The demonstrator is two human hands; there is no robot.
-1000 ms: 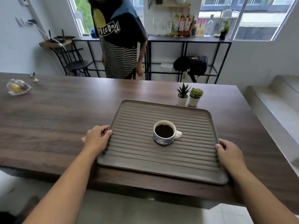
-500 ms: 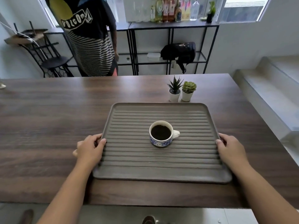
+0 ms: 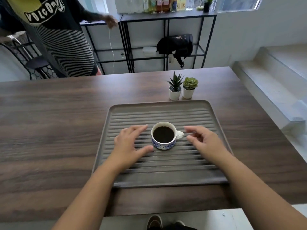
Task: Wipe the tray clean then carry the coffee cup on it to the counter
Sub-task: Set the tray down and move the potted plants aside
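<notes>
Head view: the coffee cup (image 3: pixel 163 135), full of dark coffee, stands upright near the middle of the ridged grey tray (image 3: pixel 159 106), its handle turned toward my right. My left hand (image 3: pixel 131 143) and right hand (image 3: pixel 201 140) hover on either side of the cup, fingers spread and relaxed, gripping nothing and just short of it. The tray lies flat on the dark wooden table (image 3: pixel 49 122). Two small potted plants (image 3: pixel 181 87) stand beyond the tray's far edge. Past the table a person in a striped shirt (image 3: pixel 54 39) stands by a black metal shelf (image 3: pixel 166 39).
</notes>
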